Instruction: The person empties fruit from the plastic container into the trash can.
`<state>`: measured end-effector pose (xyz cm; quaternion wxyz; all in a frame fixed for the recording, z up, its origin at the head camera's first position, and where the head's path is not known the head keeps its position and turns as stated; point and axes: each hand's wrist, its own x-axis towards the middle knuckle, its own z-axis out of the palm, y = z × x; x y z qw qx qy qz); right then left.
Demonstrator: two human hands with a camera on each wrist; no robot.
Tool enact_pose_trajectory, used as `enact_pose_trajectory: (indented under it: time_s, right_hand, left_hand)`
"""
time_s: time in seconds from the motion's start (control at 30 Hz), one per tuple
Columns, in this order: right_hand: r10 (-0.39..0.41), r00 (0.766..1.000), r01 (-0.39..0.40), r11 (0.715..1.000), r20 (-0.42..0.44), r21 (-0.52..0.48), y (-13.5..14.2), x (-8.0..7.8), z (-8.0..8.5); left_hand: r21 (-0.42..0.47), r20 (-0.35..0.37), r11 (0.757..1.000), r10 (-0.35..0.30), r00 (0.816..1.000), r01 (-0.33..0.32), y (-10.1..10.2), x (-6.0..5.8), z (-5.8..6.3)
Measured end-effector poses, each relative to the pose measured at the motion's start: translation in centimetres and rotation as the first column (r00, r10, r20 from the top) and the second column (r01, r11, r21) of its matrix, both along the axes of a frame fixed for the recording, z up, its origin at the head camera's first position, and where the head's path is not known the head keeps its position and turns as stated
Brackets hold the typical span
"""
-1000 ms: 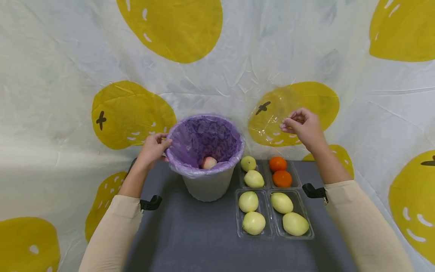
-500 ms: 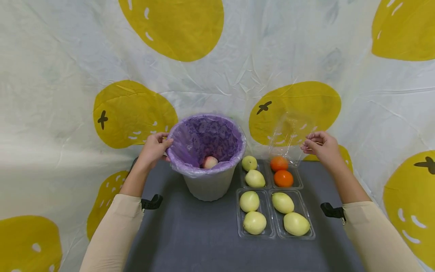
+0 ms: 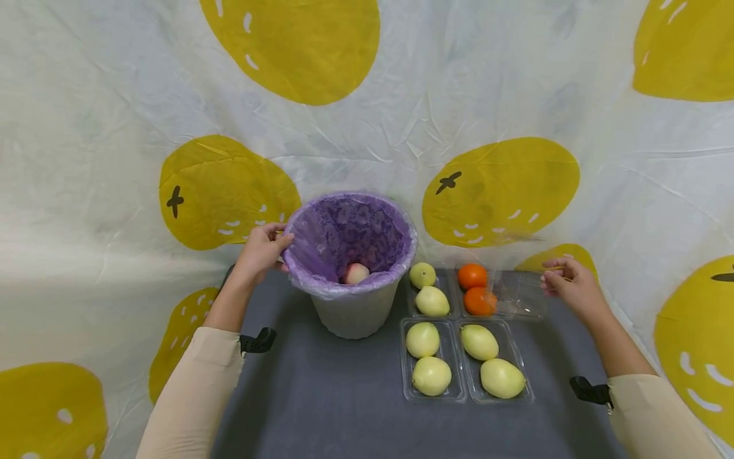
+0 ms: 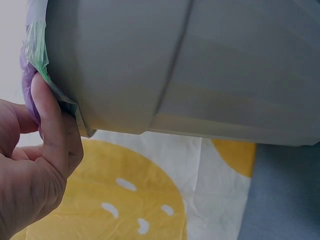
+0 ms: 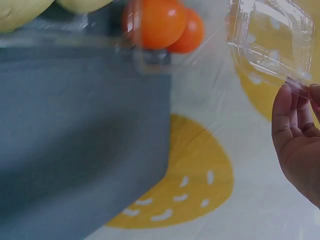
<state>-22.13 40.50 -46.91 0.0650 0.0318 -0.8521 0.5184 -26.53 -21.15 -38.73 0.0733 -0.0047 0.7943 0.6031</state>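
Note:
My left hand (image 3: 260, 254) grips the rim of a pale waste bin (image 3: 354, 315), thumb on the inner side and fingers outside, as the left wrist view also shows. A purple bin bag (image 3: 318, 252) lines the bin and folds over its rim. Inside lies a pinkish-white, peach-like fruit (image 3: 356, 273). At the right, my right hand (image 3: 573, 290) pinches the edge of a clear plastic tray (image 5: 275, 37) between thumb and fingers. In the head view this tray is blurred and hangs beside two orange-red round fruits (image 3: 479, 301), over the back right of the table.
Four-square beside the bin stand several clear trays of fruit, including a front left tray (image 3: 406, 389) and a front right tray (image 3: 530, 395). Pale green-yellow fruits (image 3: 432, 376) fill most of them. Behind the dark grey table (image 3: 321, 395) hangs a lemon-print cloth (image 3: 395, 153).
My right hand has moved right and down with the clear tray, from before the cloth to beside the orange-red fruits. My left hand keeps its grip on the bin rim.

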Motion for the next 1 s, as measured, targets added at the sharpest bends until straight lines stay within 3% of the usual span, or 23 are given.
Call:
enact_pose_trajectory:
  time_s: [0.27,0.57,0.73,1.0]
  right_hand:
    - [-0.041,0.995,0.028,0.990,0.087,0.141,3.1,1.3,-2.7]
    - [-0.031,0.981,-0.020,0.965,0.190,0.263,5.0,3.1,-5.8]
    - [-0.066,0.969,-0.017,0.944,0.237,0.329,6.1,3.8,-7.0]
    - [-0.080,0.937,-0.018,0.961,0.340,0.276,7.7,5.0,-8.9]
  left_hand:
    - [-0.006,-0.001,1.000,0.008,1.000,-0.008,-0.1,-0.1,0.0]
    - [0.006,-0.005,1.000,0.011,1.000,-0.011,-0.2,-0.3,-0.2]
    - [0.009,-0.011,1.000,0.015,1.000,-0.015,-0.1,-0.3,-0.2]
    - [0.010,-0.022,1.000,0.014,1.000,-0.013,-0.1,-0.2,-0.2]
